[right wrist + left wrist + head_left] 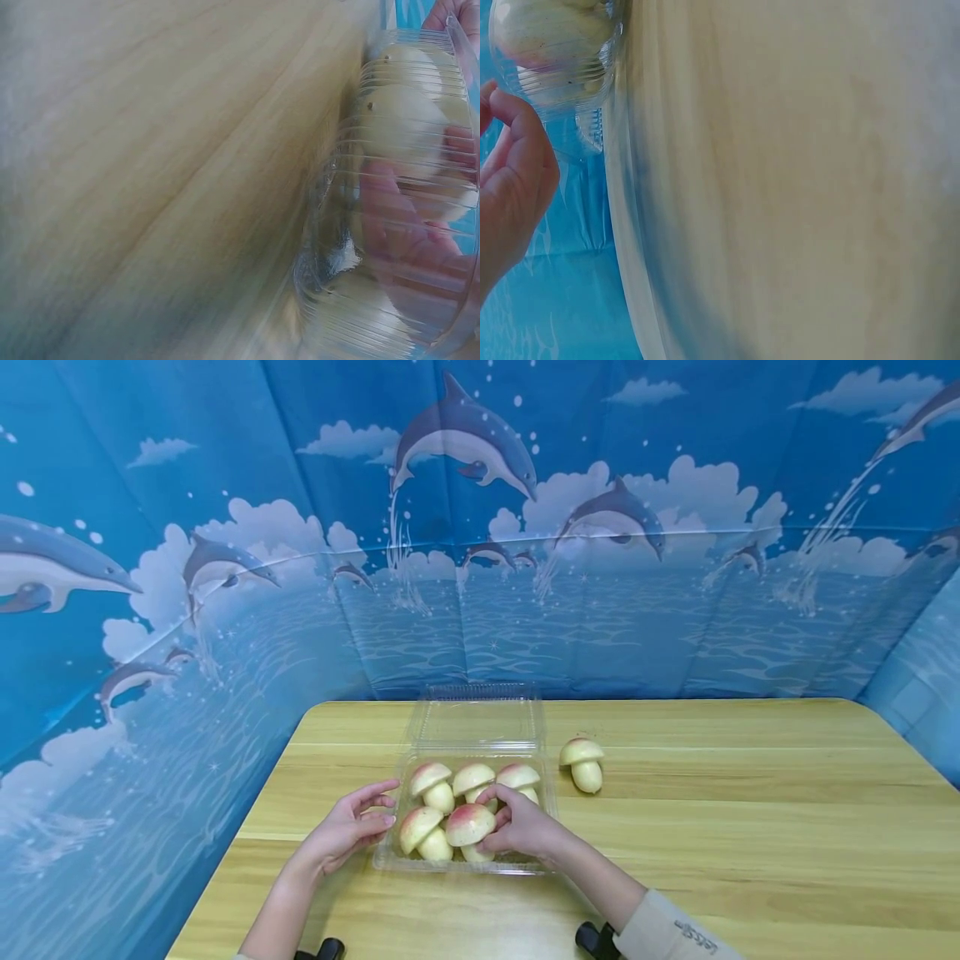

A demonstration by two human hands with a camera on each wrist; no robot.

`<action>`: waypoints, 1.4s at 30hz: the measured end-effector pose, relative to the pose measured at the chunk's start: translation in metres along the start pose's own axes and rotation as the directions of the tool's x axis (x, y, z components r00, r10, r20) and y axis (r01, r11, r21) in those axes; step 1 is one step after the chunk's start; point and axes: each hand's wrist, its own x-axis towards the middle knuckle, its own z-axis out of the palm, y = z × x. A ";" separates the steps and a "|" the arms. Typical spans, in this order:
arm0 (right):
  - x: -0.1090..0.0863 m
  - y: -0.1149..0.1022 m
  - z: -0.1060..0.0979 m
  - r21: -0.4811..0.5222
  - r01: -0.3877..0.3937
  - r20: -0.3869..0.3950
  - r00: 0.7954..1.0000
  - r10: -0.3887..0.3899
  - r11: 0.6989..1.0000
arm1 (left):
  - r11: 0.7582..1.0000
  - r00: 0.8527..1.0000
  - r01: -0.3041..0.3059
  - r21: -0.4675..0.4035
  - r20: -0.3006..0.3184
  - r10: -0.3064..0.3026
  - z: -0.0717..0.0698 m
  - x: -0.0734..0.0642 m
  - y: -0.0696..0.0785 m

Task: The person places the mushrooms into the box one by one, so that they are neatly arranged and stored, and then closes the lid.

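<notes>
A clear plastic clamshell box (383, 857) lies with its lid folded back. Inside are several pale yellow mushrooms (429, 774) with pink-blushed caps, in two rows. My right hand (531, 828) reaches into the box and pinches the front-middle mushroom (470, 824) by its right side. Through the ribbed side wall in the right wrist view, those fingers (384, 199) show at the mushroom. My left hand (343, 829) is beside the box's left rim, its fingers loosely bent and holding nothing. In the left wrist view the left hand (517, 169) appears just past the box corner.
One more mushroom (585, 765) stands on the wooden table (735, 827) to the right of the box. The raised clear lid (480, 720) reaches the table's back edge. Behind hangs a blue dolphin-print cloth (480, 610), which also runs along the left side.
</notes>
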 end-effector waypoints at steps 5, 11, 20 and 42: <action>0.000 -0.001 -0.001 -0.007 -0.006 -0.001 1.000 0.006 1.000 | 1.000 1.000 0.004 0.000 -0.003 -0.004 0.000 0.000 0.000; -0.001 -0.005 -0.002 -0.043 -0.026 -0.005 1.000 0.026 0.999 | 1.000 1.000 0.003 -0.006 0.005 -0.003 0.000 -0.001 0.001; -0.003 -0.012 -0.007 -0.117 -0.041 -0.017 0.999 0.039 0.992 | 1.000 1.000 -0.001 0.010 0.009 0.000 -0.001 0.001 0.000; -0.012 -0.022 -0.018 -0.142 -0.062 -0.012 0.998 0.061 0.988 | 1.000 1.000 0.004 0.015 0.006 -0.004 -0.002 0.001 0.000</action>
